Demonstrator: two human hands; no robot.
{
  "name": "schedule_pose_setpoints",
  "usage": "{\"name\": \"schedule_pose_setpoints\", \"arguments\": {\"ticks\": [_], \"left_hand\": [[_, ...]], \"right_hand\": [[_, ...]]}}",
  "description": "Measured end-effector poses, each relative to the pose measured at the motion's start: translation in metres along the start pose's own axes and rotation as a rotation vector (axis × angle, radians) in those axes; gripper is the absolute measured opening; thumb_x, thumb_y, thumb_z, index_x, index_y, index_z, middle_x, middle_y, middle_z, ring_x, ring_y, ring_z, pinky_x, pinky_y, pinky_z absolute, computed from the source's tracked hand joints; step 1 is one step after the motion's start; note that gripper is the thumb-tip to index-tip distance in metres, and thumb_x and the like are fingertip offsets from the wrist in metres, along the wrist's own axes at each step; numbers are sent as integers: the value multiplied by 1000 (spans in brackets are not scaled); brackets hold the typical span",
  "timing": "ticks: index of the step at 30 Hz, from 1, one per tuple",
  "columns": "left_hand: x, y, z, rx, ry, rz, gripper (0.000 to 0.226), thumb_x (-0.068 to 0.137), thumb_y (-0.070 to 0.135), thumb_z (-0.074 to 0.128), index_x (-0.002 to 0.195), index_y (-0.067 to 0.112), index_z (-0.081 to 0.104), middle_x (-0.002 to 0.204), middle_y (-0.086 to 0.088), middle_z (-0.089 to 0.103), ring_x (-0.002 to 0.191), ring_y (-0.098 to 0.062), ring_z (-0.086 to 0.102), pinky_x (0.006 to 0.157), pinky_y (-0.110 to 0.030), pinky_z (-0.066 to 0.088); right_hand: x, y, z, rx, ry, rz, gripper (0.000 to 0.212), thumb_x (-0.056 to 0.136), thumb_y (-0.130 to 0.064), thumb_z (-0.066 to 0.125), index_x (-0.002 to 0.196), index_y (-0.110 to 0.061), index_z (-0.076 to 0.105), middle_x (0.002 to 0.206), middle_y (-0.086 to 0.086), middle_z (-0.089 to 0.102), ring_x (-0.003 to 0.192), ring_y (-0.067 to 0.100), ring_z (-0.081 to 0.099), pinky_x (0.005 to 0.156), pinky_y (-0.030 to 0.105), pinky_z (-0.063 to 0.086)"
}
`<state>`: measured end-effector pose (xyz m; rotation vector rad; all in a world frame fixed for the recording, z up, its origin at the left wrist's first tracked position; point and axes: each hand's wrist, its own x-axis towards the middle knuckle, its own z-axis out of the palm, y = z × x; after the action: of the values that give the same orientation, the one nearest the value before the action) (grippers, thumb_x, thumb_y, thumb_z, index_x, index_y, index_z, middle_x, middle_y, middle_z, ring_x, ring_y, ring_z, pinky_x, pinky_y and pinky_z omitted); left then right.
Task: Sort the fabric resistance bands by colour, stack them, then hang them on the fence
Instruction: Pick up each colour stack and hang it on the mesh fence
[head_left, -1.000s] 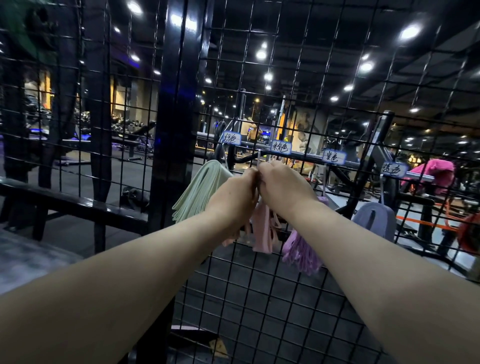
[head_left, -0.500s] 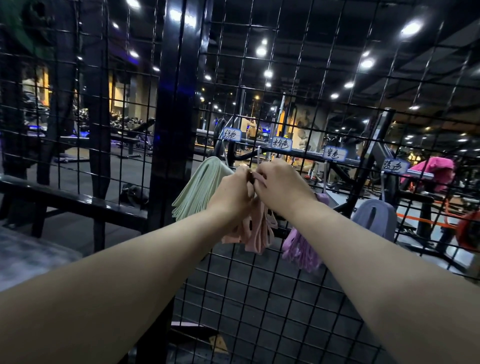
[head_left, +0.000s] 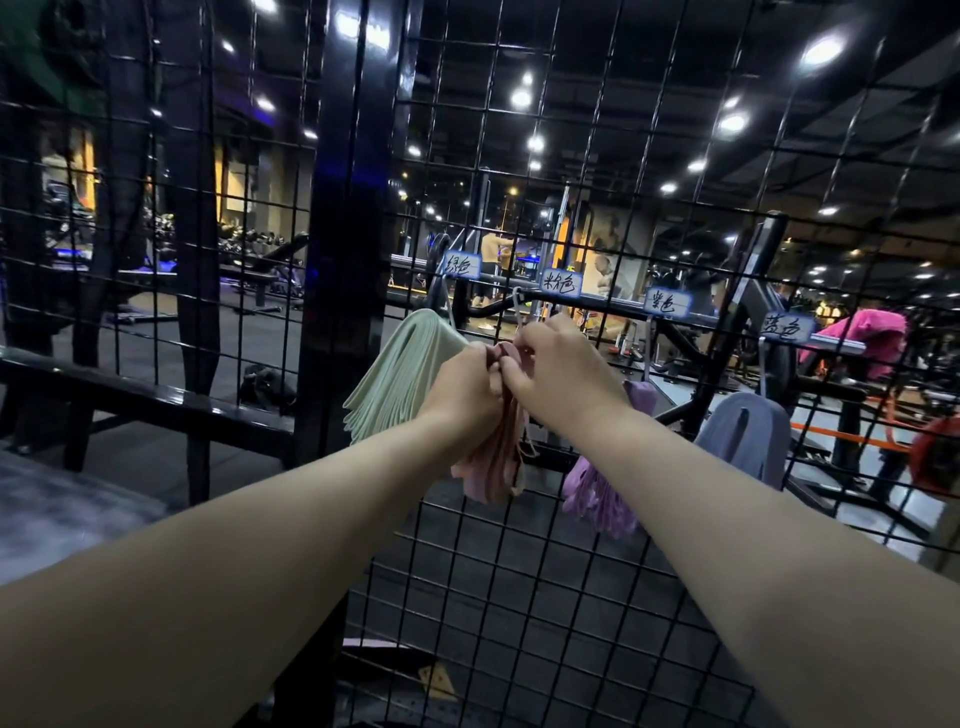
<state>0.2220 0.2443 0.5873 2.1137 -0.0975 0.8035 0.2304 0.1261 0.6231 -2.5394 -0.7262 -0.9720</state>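
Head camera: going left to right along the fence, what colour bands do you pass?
green bands → pink bands → purple bands → blue bands

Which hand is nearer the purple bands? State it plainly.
Right. The right hand is just above-left of the purple bands; the left hand is farther left, beyond the pink bands.
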Motion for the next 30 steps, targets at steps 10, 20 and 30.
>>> {"name": "schedule_pose_setpoints", "arguments": {"ticks": [10, 20, 30], "left_hand": [[-24, -10, 8, -218, -60, -98, 19, 100, 20, 43, 112, 18, 57, 92, -4, 67, 80, -16, 65, 70, -34, 56], [-27, -13, 17, -622, -14, -261, 26, 104, 21, 37, 121, 14, 55, 108, -18, 68, 99, -33, 67, 91, -48, 55], [-31, -13, 21, -754, -48, -381, 28, 105, 15, 35, 123, 12, 56, 102, -15, 68, 93, -30, 68, 83, -45, 58]], "right_hand": [[-16, 1, 13, 424, -44, 262, 30, 96, -37, 57, 114, -16, 48, 117, 1, 44, 97, 15, 48, 83, 27, 35], [-33, 13, 15, 500, -117, 346, 27, 95, -41, 60, 109, -23, 45, 101, -7, 59, 101, 17, 61, 90, 40, 53], [-28, 5, 10, 297, -129, 355, 44, 86, -52, 65, 110, -17, 51, 109, 1, 58, 99, 21, 55, 77, 32, 43]]}}
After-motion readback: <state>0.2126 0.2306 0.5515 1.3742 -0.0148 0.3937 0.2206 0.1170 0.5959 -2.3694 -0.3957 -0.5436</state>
